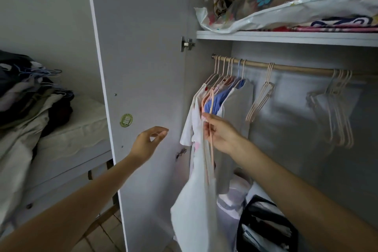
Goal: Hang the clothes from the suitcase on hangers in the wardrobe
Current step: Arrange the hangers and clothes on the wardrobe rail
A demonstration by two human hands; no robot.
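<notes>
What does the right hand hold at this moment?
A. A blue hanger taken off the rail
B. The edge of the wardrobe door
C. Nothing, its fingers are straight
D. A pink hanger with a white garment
D: the right hand pinches the pink hanger, and the white garment hangs down beside it in front of the wardrobe, while the left hand holds nothing.

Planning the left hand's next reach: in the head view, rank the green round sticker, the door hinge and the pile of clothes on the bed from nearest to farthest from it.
From the left hand:
1. Green round sticker, on the door just up-left.
2. Door hinge, higher, to the right.
3. Pile of clothes, far left on the bed.
</notes>
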